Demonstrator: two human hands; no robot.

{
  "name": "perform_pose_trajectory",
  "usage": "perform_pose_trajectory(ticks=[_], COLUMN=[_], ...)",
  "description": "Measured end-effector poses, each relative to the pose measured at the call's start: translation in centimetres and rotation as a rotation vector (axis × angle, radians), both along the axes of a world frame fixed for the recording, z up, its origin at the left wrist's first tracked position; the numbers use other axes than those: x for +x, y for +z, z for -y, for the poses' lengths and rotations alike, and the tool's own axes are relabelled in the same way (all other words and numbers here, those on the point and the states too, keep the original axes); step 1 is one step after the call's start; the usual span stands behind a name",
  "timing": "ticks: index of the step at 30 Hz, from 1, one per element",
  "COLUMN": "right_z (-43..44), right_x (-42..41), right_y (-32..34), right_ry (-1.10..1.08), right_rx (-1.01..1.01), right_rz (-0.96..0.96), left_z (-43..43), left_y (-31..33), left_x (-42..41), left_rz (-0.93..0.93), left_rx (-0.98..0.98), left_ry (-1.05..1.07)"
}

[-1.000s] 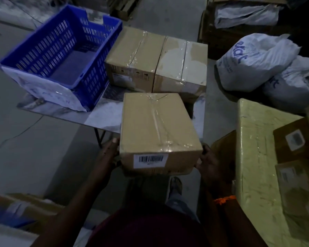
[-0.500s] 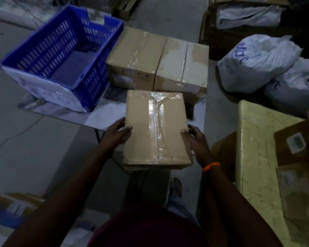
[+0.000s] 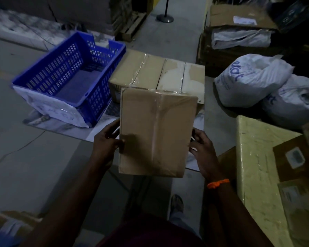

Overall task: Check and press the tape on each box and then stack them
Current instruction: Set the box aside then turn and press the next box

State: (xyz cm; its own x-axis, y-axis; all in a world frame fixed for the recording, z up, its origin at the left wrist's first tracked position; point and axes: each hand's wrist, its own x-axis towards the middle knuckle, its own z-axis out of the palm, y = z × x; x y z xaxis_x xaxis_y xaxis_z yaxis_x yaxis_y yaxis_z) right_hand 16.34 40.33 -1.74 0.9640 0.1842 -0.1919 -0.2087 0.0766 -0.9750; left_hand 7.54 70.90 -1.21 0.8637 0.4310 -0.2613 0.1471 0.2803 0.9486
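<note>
Head: left hand, right hand grip one box.

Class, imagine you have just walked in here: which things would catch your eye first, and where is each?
First, the brown taped box in the middle, held at its sides by the left hand and the right hand. Next, the bright blue crate standing to its left. Then the white sacks on the floor at the right.

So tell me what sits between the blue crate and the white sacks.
In the head view, side by side on the table: a brown taped box next to the crate and a paler taped box nearer the sacks.
</note>
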Motion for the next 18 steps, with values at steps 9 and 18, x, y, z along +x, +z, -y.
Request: perform_pose_trajectory(ticks=[9, 18], right_z=[0.8, 4.3], right_x=[2.3, 1.3], right_y=[1.4, -4.0], right_ry=[-0.192, -0.035], right_rx=[0.126, -0.045], right_rz=[-0.122, -0.055], left_z=[2.7, 3.6], left_y=[0.6, -2.9], left_x=[2.3, 1.3], left_rz=[-0.025, -0.119], left_rx=[-0.132, -0.083], left_ry=[0.067, -0.037])
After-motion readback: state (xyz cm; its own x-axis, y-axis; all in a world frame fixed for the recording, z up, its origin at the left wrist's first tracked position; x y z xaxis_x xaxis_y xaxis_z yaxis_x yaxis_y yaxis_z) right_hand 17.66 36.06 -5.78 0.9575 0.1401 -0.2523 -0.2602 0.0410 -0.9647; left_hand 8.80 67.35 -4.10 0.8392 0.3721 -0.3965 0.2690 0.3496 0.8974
